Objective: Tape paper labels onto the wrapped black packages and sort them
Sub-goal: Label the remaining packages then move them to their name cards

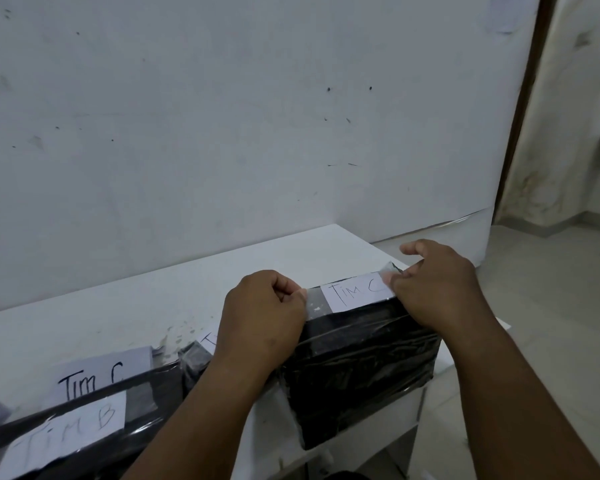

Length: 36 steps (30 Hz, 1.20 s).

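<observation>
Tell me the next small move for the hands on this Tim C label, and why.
Probably press the tape strip down flat. Left hand and right hand pinch its two ends, stretched across the Tim C label on the black package; the strip looks not yet smoothed onto the wrap.

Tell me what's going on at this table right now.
A person is fixing a paper label reading "Tim C" onto the top of a black plastic-wrapped package standing on a white table. The left hand pinches one end of a clear tape strip laid over the label, and the right hand pinches the other end. To the left, another black package carries a "Tim B" label, and a further "Tim C" label shows behind it.
</observation>
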Available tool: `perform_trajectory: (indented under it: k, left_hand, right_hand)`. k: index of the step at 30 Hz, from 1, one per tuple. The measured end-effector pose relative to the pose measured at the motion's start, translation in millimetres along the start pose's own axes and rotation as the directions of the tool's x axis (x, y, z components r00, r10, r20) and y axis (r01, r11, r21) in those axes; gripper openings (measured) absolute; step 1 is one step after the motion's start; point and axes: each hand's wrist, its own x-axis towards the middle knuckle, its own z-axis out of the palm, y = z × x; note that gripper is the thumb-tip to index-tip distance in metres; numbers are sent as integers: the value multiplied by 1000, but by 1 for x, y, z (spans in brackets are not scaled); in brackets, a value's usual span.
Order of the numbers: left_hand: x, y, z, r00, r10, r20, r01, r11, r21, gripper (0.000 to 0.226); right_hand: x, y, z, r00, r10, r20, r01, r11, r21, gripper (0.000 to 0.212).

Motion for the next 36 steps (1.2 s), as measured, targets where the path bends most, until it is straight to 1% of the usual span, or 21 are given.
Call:
perform_trajectory:
  k: [6, 13, 17, 28, 36]
  left_hand:
    - [-2, 1, 1, 1000, -1, 26, 1, 999, 34, 16]
    - [-6, 3, 2, 999, -8, 33, 2, 981, 195, 12]
    - [-11, 8, 0, 1000, 0, 25, -7, 969, 247, 12]
    - [-14, 6, 3, 999, 32, 4, -32, 977, 211, 13]
    - [-14, 4, 3, 999, 48, -2, -46, 960, 278, 12]
  right_hand:
    - [5, 7, 2, 1000, 8, 5, -8, 1000, 0, 34]
    - [6, 11, 7, 1000, -10, 3, 10, 1000, -15, 36]
    - [4, 12, 8, 1000, -16, -4, 16, 1000, -3, 35]
    - [2, 15, 9, 999, -31, -21, 32, 999, 13, 25]
    - [-2, 13, 10, 999, -26, -37, 26, 1000, -1, 28]
